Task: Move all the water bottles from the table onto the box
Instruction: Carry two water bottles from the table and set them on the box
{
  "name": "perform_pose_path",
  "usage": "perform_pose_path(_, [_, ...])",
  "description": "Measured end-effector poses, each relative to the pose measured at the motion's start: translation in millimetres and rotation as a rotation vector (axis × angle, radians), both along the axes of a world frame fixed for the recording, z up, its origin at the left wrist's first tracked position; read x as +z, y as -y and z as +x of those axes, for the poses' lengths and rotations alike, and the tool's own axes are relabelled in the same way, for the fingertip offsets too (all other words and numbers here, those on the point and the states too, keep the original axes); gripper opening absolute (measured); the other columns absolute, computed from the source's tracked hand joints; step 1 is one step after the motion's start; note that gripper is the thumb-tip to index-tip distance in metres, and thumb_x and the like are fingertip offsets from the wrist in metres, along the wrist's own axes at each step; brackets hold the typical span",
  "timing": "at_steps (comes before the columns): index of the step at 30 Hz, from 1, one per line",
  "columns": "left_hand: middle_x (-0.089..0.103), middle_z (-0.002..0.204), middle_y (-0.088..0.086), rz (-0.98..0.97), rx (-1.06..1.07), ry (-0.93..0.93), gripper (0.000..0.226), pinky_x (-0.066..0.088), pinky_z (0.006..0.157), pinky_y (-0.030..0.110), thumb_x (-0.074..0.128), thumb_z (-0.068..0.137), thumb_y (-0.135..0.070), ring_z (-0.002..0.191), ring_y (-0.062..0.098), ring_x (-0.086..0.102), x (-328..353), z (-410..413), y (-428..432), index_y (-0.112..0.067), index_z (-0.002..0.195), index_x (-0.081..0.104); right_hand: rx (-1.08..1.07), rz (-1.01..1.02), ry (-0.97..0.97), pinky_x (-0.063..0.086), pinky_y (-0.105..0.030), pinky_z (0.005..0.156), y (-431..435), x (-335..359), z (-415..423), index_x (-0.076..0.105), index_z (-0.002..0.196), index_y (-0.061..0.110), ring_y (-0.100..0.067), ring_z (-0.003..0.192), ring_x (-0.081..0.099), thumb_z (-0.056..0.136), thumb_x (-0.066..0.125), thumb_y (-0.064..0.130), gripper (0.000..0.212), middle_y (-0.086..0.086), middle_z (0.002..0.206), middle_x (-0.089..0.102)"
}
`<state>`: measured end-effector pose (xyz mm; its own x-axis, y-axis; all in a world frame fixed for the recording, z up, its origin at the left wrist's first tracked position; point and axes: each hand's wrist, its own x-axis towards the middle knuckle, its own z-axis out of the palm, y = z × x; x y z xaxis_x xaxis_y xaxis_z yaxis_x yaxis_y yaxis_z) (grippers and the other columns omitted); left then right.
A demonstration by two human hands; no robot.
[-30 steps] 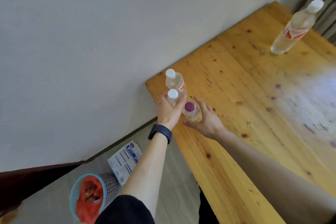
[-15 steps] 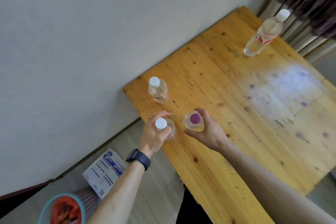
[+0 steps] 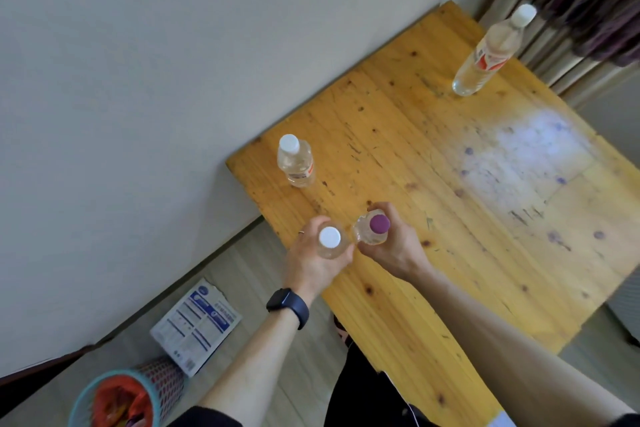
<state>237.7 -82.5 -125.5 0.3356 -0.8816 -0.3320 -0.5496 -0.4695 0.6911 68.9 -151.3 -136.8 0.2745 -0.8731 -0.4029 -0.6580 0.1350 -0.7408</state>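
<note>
Your left hand [image 3: 310, 265] grips the white-cap bottle [image 3: 329, 238], and your right hand [image 3: 398, 248] grips the purple-cap bottle [image 3: 379, 223]. Both stand straight, caps pointing up at you, by the worktop [image 3: 450, 218] edge.

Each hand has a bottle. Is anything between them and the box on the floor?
Nothing visible. The left hand grips the white-capped bottle, the right hand the purple-capped bottle; open floor lies down to the box. The basket stands beside its near corner, not on it.
</note>
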Motion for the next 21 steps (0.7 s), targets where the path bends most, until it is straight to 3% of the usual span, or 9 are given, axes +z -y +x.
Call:
perform_pose_path(5, [0.068,0.095,-0.008,0.004,-0.06,0.105,0.058,0.055,0.069,0.032,0.072,0.075,-0.063,0.088,0.017,0.066,9,-18,13,-0.026,0.115,0.052,-0.174,0.084,-0.013,0.046,-0.02,0.061,-43,24,-39,0.042,0.11,0.029,-0.014,0.079,0.061,0.072,0.082,0.026,0.055,0.012,0.092,0.062])
perform_pose_path(9, [0.066,0.089,-0.006,-0.009,-0.19,0.124,0.064,0.05,0.065,0.029,0.07,0.079,-0.064,0.079,0.02,0.063,24,-51,3,-0.017,0.119,0.052,-0.385,0.156,0.004,0.051,-0.032,0.061,-80,51,-86,0.049,0.107,0.026,-0.02,0.079,0.064,0.066,0.082,0.028,0.053,0.005,0.088,0.066])
perform_pose_path(13, [0.067,0.077,-0.016,-0.022,-0.335,0.053,0.058,0.039,0.054,0.01,0.056,0.07,-0.078,0.072,0.006,0.065,46,-101,-13,-0.027,0.097,0.062,-0.54,0.154,0.058,0.055,-0.041,0.066,-118,80,-145,0.057,0.101,0.03,-0.019,0.077,0.066,0.06,0.082,0.024,0.048,0.005,0.088,0.07])
perform_pose_path(16, [0.068,0.071,-0.016,-0.087,-0.452,0.027,0.056,0.047,0.056,0.017,0.054,0.07,-0.079,0.069,0.001,0.067,59,-150,-29,-0.027,0.088,0.064,-0.683,0.1,0.086,0.057,-0.04,0.074,-153,102,-193,0.054,0.107,0.037,-0.016,0.085,0.067,0.061,0.083,0.021,0.057,0.008,0.094,0.07])
perform_pose_path(21, [0.067,0.072,-0.012,-0.239,-0.63,0.062,0.059,0.046,0.059,0.025,0.054,0.068,-0.079,0.071,0.014,0.068,85,-252,-63,-0.024,0.087,0.065,-0.894,-0.006,0.136,0.057,-0.038,0.078,-227,128,-284,0.051,0.11,0.049,-0.016,0.093,0.067,0.062,0.081,0.018,0.064,0.01,0.102,0.071])
